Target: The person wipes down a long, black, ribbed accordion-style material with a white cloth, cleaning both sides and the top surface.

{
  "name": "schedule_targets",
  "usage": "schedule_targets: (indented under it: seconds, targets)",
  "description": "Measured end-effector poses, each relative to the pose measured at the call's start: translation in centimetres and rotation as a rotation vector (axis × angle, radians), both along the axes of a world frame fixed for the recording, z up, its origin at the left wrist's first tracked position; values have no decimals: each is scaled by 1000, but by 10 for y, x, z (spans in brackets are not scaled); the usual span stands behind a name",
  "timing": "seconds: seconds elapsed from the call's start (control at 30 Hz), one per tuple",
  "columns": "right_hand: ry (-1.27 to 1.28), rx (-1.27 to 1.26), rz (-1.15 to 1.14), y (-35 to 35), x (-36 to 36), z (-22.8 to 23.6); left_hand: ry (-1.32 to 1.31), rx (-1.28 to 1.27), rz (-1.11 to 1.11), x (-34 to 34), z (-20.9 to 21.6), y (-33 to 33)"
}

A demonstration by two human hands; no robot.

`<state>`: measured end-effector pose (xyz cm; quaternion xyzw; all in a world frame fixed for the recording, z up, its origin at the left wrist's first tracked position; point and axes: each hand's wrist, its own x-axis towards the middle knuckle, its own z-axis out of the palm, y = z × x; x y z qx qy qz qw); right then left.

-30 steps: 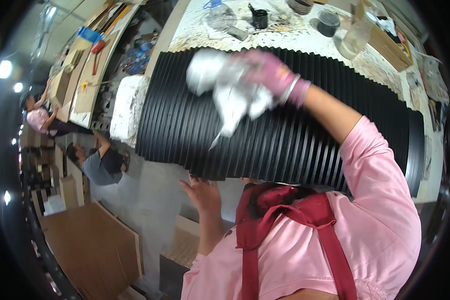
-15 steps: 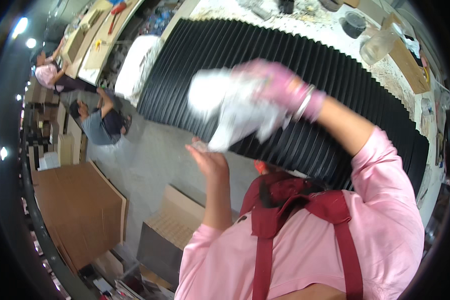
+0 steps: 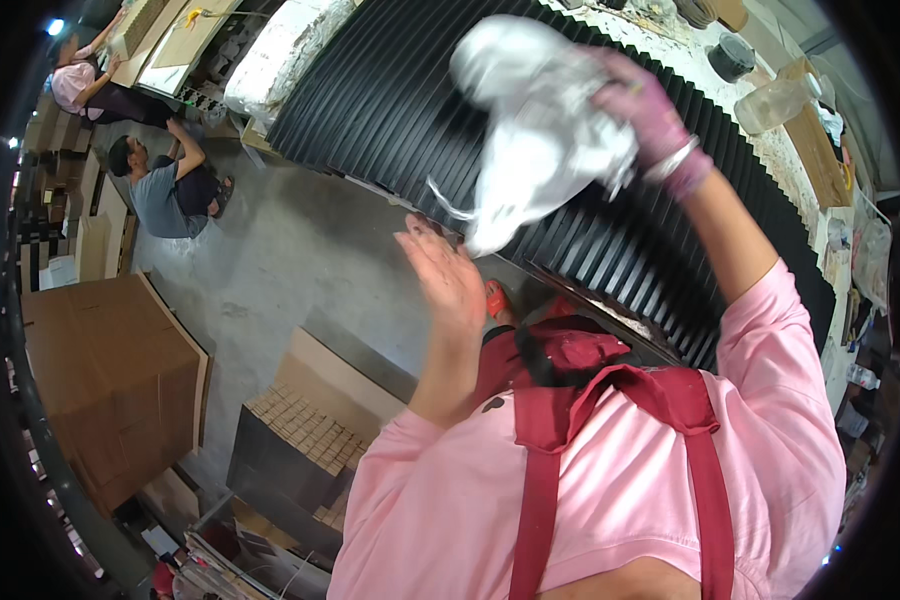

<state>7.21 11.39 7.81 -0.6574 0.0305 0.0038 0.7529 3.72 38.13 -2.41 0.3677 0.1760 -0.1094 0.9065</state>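
My right hand [image 3: 655, 115], in a pink glove with a white band at the wrist, grips a crumpled white cloth [image 3: 545, 150]. The cloth hangs in loose folds, slightly blurred, over a broad row of black ridged strips [image 3: 370, 110] on the worktable. My bare left hand [image 3: 445, 275] is raised at the near edge of the strips, palm up, its fingers stretched out. The cloth's lower tip hangs close beside this hand; whether they touch I cannot tell.
On the white-spattered worktable stand a black round tub [image 3: 732, 58] and a clear plastic jar [image 3: 778, 104]. A large cardboard box [image 3: 120, 380] and a dark box of stacked pieces [image 3: 295, 470] are at left. One person [image 3: 165, 190] squats far left; another [image 3: 85, 85] stands beyond.
My right hand has moved up and farther out over the strips with the cloth. The left hand's fingers have spread more, and the cloth's tip has shifted right of them. The view has shifted.
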Motion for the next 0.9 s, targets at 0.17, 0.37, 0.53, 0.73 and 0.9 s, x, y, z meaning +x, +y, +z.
schedule_targets:
  seconds: [0.17,0.37,0.53,0.73,0.9]
  targets:
    - [-81,-467,-307,-80,-24,-71,51,14,-180,-44,0,-27]
    - [-191,-428,579,76,-103,-26,-129,-364,-178,-45,-25,-36]
    - [-43,-84,80,-35,-70,19,124,-188,58,-58,5,-32]
    - [-174,-803,-18,-39,-93,-61,27,-44,95,-58,10,-66]
    - [-264,-387,625,17,-126,-16,-141,113,-52,-59,-44,-40]
